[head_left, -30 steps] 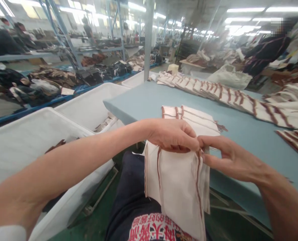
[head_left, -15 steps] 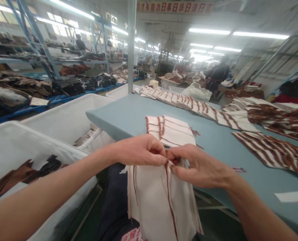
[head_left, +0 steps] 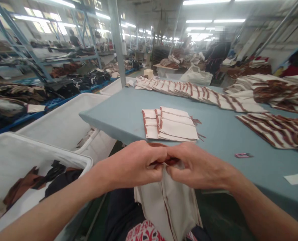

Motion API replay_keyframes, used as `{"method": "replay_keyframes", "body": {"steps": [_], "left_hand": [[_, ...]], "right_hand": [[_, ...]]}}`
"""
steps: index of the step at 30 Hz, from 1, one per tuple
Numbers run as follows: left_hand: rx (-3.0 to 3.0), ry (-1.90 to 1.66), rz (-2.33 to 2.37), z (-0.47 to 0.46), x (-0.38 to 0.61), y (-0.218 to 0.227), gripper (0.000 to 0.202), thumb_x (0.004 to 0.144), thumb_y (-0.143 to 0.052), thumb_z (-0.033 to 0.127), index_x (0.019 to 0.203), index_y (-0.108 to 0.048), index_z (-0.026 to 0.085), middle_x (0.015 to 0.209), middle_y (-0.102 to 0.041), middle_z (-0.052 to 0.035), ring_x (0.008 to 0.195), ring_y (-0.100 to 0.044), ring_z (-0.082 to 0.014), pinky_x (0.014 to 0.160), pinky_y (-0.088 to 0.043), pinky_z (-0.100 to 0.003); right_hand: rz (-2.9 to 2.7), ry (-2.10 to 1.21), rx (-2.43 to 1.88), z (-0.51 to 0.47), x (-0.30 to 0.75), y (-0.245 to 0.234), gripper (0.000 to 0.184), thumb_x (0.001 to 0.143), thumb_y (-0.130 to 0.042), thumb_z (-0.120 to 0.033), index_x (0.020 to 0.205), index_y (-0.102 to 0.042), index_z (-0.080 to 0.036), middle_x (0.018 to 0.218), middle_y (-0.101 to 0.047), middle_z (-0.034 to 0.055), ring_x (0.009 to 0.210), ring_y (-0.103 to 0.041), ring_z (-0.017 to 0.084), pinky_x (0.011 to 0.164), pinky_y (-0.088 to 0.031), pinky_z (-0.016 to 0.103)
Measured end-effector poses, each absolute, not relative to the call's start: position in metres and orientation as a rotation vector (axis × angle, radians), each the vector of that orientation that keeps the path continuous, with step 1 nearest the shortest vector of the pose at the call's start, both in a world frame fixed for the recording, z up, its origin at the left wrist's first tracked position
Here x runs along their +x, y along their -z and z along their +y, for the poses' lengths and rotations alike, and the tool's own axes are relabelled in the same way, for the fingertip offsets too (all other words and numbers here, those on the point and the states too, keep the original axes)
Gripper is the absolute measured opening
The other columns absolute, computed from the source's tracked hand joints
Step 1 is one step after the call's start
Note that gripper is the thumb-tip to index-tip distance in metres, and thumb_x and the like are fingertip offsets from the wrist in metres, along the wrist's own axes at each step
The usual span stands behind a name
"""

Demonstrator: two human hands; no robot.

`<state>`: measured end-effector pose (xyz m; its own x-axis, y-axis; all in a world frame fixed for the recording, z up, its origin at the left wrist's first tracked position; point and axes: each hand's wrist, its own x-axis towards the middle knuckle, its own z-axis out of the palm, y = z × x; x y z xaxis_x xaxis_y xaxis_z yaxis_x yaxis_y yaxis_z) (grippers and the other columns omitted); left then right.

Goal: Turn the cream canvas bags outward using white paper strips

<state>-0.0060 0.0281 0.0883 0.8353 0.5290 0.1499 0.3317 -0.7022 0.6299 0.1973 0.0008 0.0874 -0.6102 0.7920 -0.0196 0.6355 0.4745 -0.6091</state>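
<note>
A cream fabric piece (head_left: 169,204) with brown seam lines hangs over my lap, gripped at its top edge. My left hand (head_left: 141,164) is closed on that edge from the left. From the right, my right hand (head_left: 196,165) pinches the same edge, its fingers meeting the left ones. A brown strip shows behind the knuckles; the exact hold inside the fingers is hidden. Just beyond my hands, a small stack of cream pieces with brown trim (head_left: 176,124) lies on the blue-grey table (head_left: 114,113).
Rows of cream and brown pieces (head_left: 201,93) line the table's far side, with a striped pile (head_left: 277,130) at right. A small pink-handled tool (head_left: 243,155) and a white paper strip (head_left: 297,178) lie nearby. White bins (head_left: 56,113) stand at left. A person (head_left: 218,50) stands behind.
Both hands have turned inward and closed more tightly on the top edge, lifting and folding the fabric slightly. The view has tipped down, showing more of the table.
</note>
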Motion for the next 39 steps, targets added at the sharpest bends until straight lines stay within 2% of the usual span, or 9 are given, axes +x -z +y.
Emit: {"method": "replay_keyframes", "body": {"steps": [4, 8, 14, 19, 24, 27, 32, 36, 39], "left_hand": [[2.547, -0.618, 0.713, 0.026, -0.002, -0.075, 0.020, 0.080, -0.049, 0.002, 0.071, -0.046, 0.020, 0.064, -0.050, 0.0060, 0.055, -0.043, -0.0090, 0.055, -0.029, -0.023], [2.704, -0.658, 0.691, 0.026, 0.000, -0.063, 0.020, 0.090, -0.044, 0.007, 0.076, -0.050, 0.020, 0.064, -0.053, 0.0051, 0.055, -0.046, -0.0100, 0.052, -0.030, -0.023], [2.802, -0.721, 0.608, 0.031, 0.005, -0.051, 0.024, 0.090, -0.044, 0.007, 0.070, -0.043, 0.021, 0.060, -0.050, 0.0065, 0.052, -0.042, -0.0089, 0.049, -0.030, -0.023], [2.901, -0.657, 0.602, 0.034, 0.002, -0.040, 0.025, 0.097, -0.043, 0.010, 0.075, -0.050, 0.020, 0.064, -0.057, 0.0046, 0.055, -0.047, -0.0096, 0.051, -0.032, -0.025], [2.991, -0.570, 0.528, 0.033, -0.001, -0.033, 0.023, 0.100, -0.041, 0.007, 0.089, -0.057, 0.020, 0.069, -0.060, 0.0033, 0.060, -0.053, -0.0129, 0.052, -0.035, -0.028], [3.058, -0.528, 0.492, 0.034, -0.003, -0.032, 0.022, 0.097, -0.044, 0.005, 0.099, -0.061, 0.019, 0.076, -0.066, 0.0011, 0.062, -0.059, -0.0147, 0.053, -0.040, -0.028], [3.086, -0.569, 0.400, 0.034, -0.003, -0.035, 0.028, 0.098, -0.039, 0.003, 0.115, -0.055, 0.019, 0.084, -0.073, -0.0003, 0.067, -0.063, -0.0137, 0.060, -0.047, -0.026], [3.042, -0.645, 0.402, 0.031, 0.002, -0.032, 0.021, 0.103, -0.038, 0.009, 0.114, -0.054, 0.019, 0.083, -0.073, -0.0014, 0.066, -0.063, -0.0136, 0.060, -0.047, -0.026], [2.886, -0.709, 0.414, 0.027, 0.006, -0.028, 0.016, 0.101, -0.044, 0.010, 0.107, -0.054, 0.020, 0.084, -0.073, -0.0011, 0.066, -0.064, -0.0133, 0.062, -0.049, -0.025]], "right_hand": [[-2.319, -0.847, -1.257, 0.005, 0.206, -0.076, 0.010, 0.075, -0.051, -0.011, 0.074, -0.057, -0.019, 0.067, -0.054, -0.0039, 0.062, -0.046, 0.012, 0.059, -0.029, 0.025], [-2.298, -0.829, -1.290, 0.002, 0.210, -0.069, 0.010, 0.076, -0.052, -0.013, 0.068, -0.049, -0.020, 0.061, -0.050, -0.0050, 0.057, -0.041, 0.011, 0.057, -0.025, 0.026], [-2.329, -0.762, -1.316, -0.002, 0.208, -0.060, 0.008, 0.079, -0.053, -0.013, 0.074, -0.051, -0.019, 0.070, -0.060, -0.0005, 0.061, -0.046, 0.013, 0.059, -0.023, 0.029], [-2.201, -0.970, -1.231, 0.005, 0.217, -0.049, 0.012, 0.073, -0.052, -0.010, 0.070, -0.046, -0.020, 0.064, -0.050, -0.0055, 0.058, -0.040, 0.010, 0.058, -0.027, 0.026], [-2.005, -1.299, -1.175, 0.011, 0.226, -0.047, 0.010, 0.071, -0.049, -0.010, 0.070, -0.051, -0.020, 0.062, -0.045, -0.0067, 0.057, -0.039, 0.010, 0.053, -0.030, 0.023], [-1.860, -1.567, -1.137, 0.013, 0.230, -0.045, 0.003, 0.071, -0.051, -0.019, 0.073, -0.055, -0.019, 0.065, -0.046, -0.0053, 0.060, -0.041, 0.011, 0.052, -0.031, 0.022], [-1.662, -1.749, -1.026, 0.014, 0.232, -0.030, 0.021, 0.078, -0.059, -0.038, 0.073, -0.059, -0.018, 0.064, -0.044, -0.0049, 0.057, -0.037, 0.010, 0.050, -0.028, 0.021], [-1.473, -1.862, -0.927, 0.011, 0.228, -0.018, 0.019, 0.076, -0.062, -0.035, 0.070, -0.056, -0.018, 0.057, -0.039, -0.0074, 0.052, -0.031, 0.008, 0.047, -0.025, 0.020], [-1.476, -1.818, -0.925, 0.007, 0.225, -0.019, 0.018, 0.075, -0.060, -0.034, 0.069, -0.054, -0.018, 0.059, -0.040, -0.0069, 0.053, -0.032, 0.008, 0.048, -0.026, 0.020]]}}
